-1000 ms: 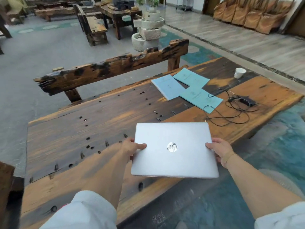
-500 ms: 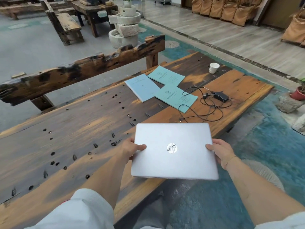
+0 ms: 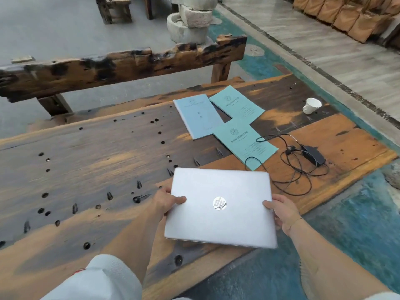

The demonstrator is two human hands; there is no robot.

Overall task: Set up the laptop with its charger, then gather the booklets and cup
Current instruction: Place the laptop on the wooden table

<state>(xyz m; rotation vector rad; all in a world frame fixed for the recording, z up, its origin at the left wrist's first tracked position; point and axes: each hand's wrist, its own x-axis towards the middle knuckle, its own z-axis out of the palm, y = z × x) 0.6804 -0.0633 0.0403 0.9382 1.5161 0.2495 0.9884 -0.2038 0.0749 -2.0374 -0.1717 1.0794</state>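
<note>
A closed silver laptop (image 3: 220,206) hangs over the near edge of the wooden table (image 3: 91,161). My left hand (image 3: 167,202) grips its left side and my right hand (image 3: 284,213) grips its right side. Beyond it lie three booklets: a light blue one (image 3: 198,115), a teal one behind it (image 3: 237,101) and a teal one nearer me (image 3: 243,142). A black charger brick (image 3: 313,154) with tangled black cable (image 3: 290,169) lies to the right, one loop crossing the near teal booklet. A white cup (image 3: 311,105) stands at the far right of the table.
A rough wooden bench (image 3: 121,66) runs along the table's far side. Stacked stone basins (image 3: 190,20) stand behind it. The tabletop has several holes and metal spikes (image 3: 138,185) left of the laptop. Blue-green floor (image 3: 357,234) lies below the table's near right edge.
The view has shifted closer to the table and right, bringing booklets, charger and cup nearer. Both hands keep the same hold on the laptop.
</note>
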